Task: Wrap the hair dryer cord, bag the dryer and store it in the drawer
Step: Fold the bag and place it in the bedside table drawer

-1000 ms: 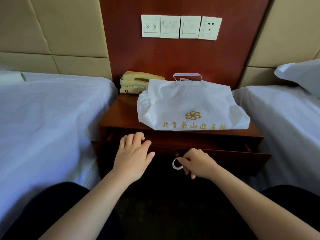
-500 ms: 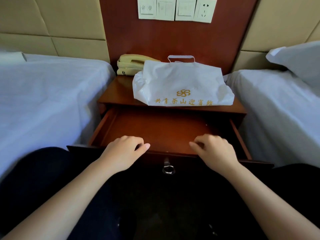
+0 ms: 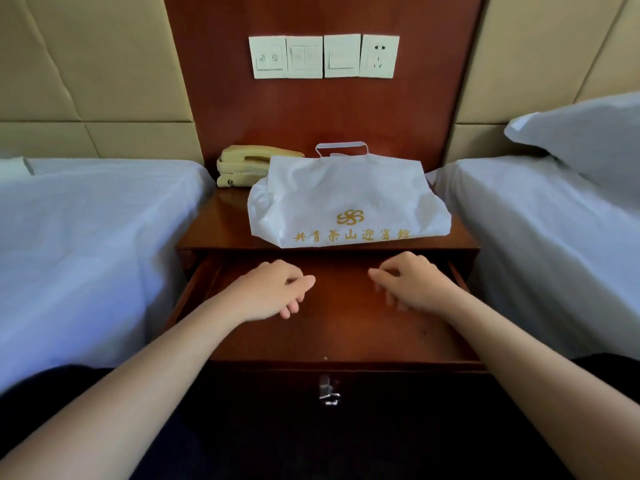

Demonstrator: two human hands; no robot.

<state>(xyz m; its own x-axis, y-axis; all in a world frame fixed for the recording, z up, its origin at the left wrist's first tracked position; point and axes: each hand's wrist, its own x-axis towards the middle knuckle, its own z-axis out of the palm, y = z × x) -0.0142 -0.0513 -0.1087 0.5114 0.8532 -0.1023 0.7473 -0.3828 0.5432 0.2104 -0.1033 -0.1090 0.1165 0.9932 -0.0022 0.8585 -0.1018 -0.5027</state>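
Observation:
A white plastic bag (image 3: 348, 199) with gold lettering lies bulging on top of the wooden nightstand (image 3: 214, 223); whatever is inside it is hidden. Below it the drawer (image 3: 332, 341) is pulled out, with a bare wooden bottom and a metal ring handle (image 3: 329, 393) on its front. My left hand (image 3: 270, 289) and my right hand (image 3: 412, 285) hover over the drawer just in front of the bag, fingers loosely curled, holding nothing and apart from the bag.
A beige telephone (image 3: 249, 164) sits at the back left of the nightstand. White-sheeted beds flank it on the left (image 3: 86, 244) and right (image 3: 554, 244), with a pillow (image 3: 588, 133) on the right one. Wall switches and a socket (image 3: 323, 57) are above.
The drawer went from nearly closed to pulled out. Both hands let go of its front and moved forward over it toward the bag.

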